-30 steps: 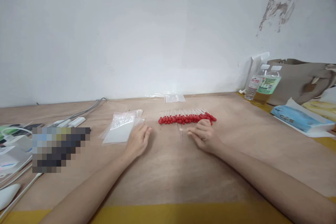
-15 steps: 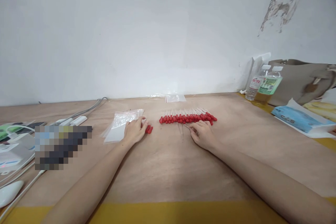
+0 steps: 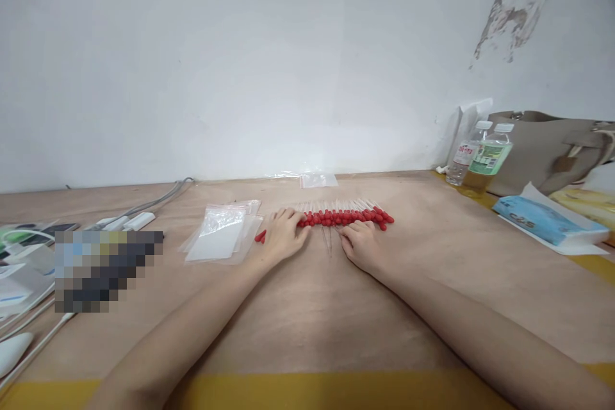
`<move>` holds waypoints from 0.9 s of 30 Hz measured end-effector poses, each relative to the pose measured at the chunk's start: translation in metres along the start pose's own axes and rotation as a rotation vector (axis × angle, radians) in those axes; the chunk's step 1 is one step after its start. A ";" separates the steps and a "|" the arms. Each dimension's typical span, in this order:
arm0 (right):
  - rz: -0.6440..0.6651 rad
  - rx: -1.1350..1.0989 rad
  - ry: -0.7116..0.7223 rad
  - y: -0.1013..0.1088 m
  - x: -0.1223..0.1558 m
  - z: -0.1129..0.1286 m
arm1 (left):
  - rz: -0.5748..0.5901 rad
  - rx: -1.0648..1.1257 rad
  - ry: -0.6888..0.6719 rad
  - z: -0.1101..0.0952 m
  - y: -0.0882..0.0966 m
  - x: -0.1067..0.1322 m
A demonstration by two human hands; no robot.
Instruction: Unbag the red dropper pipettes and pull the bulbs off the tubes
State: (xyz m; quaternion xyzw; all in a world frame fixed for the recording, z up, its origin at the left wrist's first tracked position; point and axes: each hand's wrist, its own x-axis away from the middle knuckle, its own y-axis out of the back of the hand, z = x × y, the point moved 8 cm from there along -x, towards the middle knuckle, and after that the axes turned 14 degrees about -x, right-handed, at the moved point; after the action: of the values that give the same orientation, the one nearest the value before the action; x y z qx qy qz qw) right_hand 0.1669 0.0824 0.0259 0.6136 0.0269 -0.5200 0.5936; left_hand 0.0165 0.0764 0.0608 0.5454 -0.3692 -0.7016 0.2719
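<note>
A row of red-tipped items with thin pale stems (image 3: pixel 346 216) lies across the middle of the table, red ends toward me. My left hand (image 3: pixel 284 237) reaches over the left end of the row, fingers stretched forward and thumb apart. A couple of loose red pieces (image 3: pixel 260 236) show just left of it. Below the row's right half is my right hand (image 3: pixel 364 243), its fingers curled together in a pinch. What it holds, if anything, is too small to make out. Between the hands, thin dark prongs (image 3: pixel 328 243) stick out from under the row toward me.
Clear plastic bags (image 3: pixel 218 234) lie stacked on the left, and another bag (image 3: pixel 319 180) by the wall. Cables (image 3: pixel 163 195) and chargers (image 3: pixel 139 221) are farther left. On the right stand two bottles (image 3: pixel 489 157), a tissue pack (image 3: pixel 548 218) and a grey handbag (image 3: pixel 542 150).
My left hand has moved right, from beside the plastic bags to the left end of the row, uncovering the bags. My right hand stays near the same spot, its fingers more curled.
</note>
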 end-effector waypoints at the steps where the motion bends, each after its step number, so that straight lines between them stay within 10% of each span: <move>1: 0.000 0.010 -0.001 0.000 0.000 0.001 | 0.008 0.004 0.013 -0.005 -0.005 -0.008; 17: 0.097 -0.040 -0.078 -0.004 0.007 0.019 | 0.154 0.029 0.234 -0.023 -0.046 -0.061; 22: 0.104 -0.051 -0.099 0.000 0.008 0.017 | 0.103 0.087 0.243 -0.014 -0.024 -0.041; 27: -0.177 -0.199 -0.150 0.026 0.008 0.005 | 0.082 0.225 0.030 -0.005 0.011 0.013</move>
State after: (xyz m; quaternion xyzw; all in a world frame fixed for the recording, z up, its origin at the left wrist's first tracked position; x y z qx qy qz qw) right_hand 0.1846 0.0657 0.0399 0.5064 0.0876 -0.6095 0.6036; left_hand 0.0180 0.0585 0.0616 0.5673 -0.4633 -0.6360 0.2428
